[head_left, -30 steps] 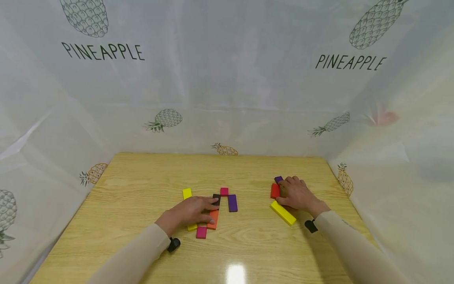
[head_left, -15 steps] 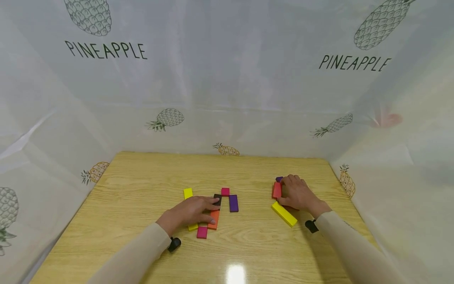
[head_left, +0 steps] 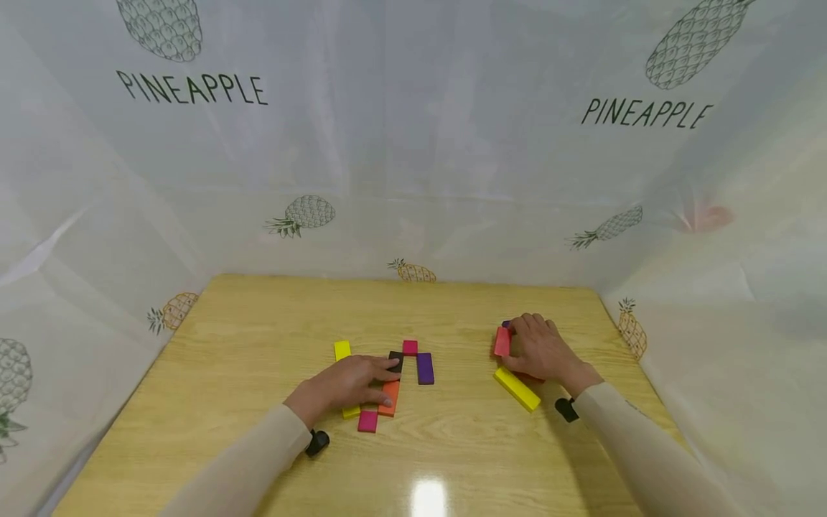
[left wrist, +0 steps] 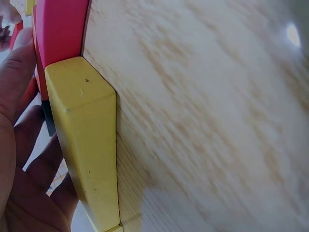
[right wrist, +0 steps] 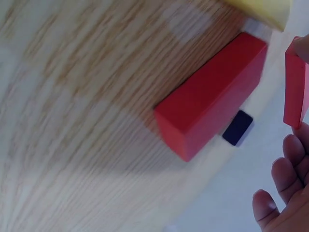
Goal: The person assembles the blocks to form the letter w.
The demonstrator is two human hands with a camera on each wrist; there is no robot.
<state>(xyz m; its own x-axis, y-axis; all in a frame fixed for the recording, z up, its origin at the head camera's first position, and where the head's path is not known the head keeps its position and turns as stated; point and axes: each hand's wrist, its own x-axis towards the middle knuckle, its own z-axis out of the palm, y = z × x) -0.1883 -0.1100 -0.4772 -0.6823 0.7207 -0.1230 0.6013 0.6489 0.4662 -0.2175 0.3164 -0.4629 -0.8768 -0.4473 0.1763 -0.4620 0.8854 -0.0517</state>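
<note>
My left hand point(head_left: 349, 382) lies over the blocks at the middle left, its fingers on or just above a black block point(head_left: 396, 360) and an orange block point(head_left: 389, 398). Under it runs yellow point(head_left: 342, 350), seen in the left wrist view as a yellow block point(left wrist: 91, 140) touching a pink block point(left wrist: 63, 31). At the right, my right hand point(head_left: 543, 350) pinches a red block point(head_left: 502, 342) between thumb and fingers, raised off the table in the right wrist view. Below that hand lies a second red block point(right wrist: 212, 96), mostly hidden in the head view.
A purple block point(head_left: 425, 368) and a small pink block point(head_left: 410, 347) stand right of the left hand. Near the right hand lie a long yellow block point(head_left: 517, 389) and a partly hidden purple block point(head_left: 506, 324). A pale pineapple-print sheet point(head_left: 413, 143) surrounds the wooden table point(head_left: 465, 459).
My right hand has lifted the red block slightly and tilted it, and a second red block now shows beneath the hand. My left hand stays in place.
</note>
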